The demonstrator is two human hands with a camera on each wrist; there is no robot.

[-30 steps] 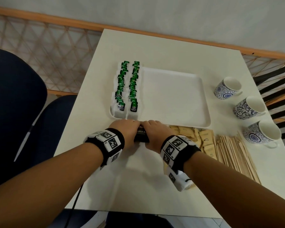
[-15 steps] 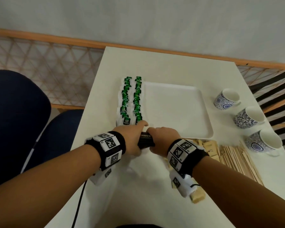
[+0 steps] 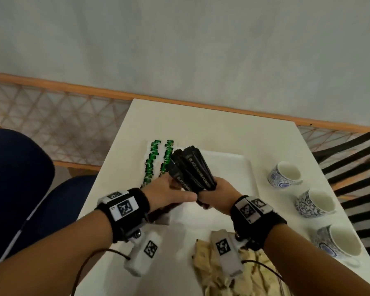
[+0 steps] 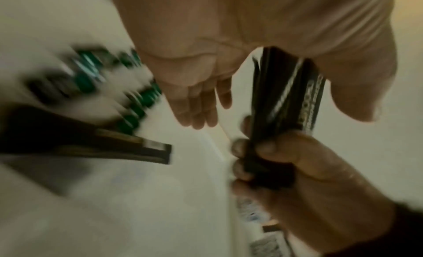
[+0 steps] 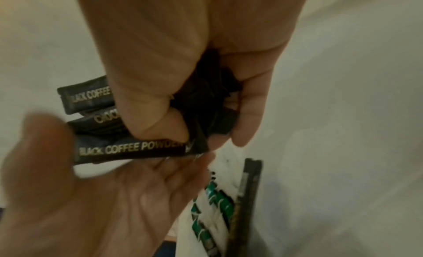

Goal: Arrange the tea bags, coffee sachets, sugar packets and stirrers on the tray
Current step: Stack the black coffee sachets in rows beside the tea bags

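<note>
Best way to handle this step imo is to keep the fanned bundle of slim black coffee sachets [image 3: 190, 170] pinched hard at the bottom end and peel off one stick at a time, laying each next to the two rows of green-and-white tea bags [image 3: 158, 162] along the left side of the white rectangular plastic tray [image 3: 247, 167] so the columns stay parallel. Right now the right hand [image 3: 219, 194] is raised above the tray's near edge, fingers curled tight round the lower ends of the sachets, tops splaying up and away. The left hand [image 3: 169, 194] sits just beside it, thumb out toward the bundle and fingers fairly straight under the nearest stick, touching it rather than gripping from what I can see. More dark sachets [image 4: 128, 148] lie below the left wrist, blurry though. The crumpled brown paper sugar packets [image 3: 214, 268] are still off the tray, near the body.
</note>
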